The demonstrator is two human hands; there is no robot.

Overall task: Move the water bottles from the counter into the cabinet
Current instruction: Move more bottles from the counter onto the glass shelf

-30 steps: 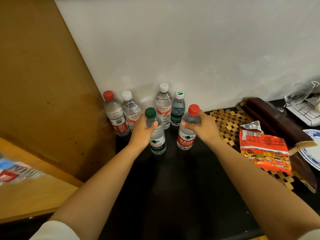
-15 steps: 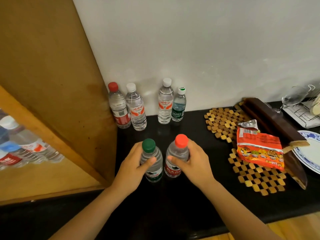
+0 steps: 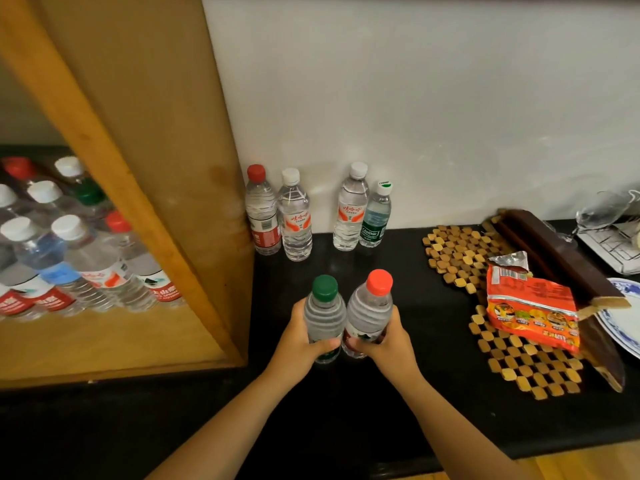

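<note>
Hands (image 3: 304, 336) (image 3: 388, 341) keep their grip curled round two bottles (image 3: 323, 317) (image 3: 369, 315), now lifted nearer, cabinet (image 3: 114, 337) more exposed.

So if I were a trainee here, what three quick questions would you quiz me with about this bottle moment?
1. True or false: each hand holds one bottle.
2. How many bottles stand on the counter by the wall? A) two B) four C) six
3. Fill in: the left hand's bottle has a ____ cap.

Key
1. True: the left hand grips the green-capped bottle and the right hand grips the red-capped bottle.
2. B: a red-capped one, two white-capped ones and a shorter green-labelled one.
3. Green.
</note>
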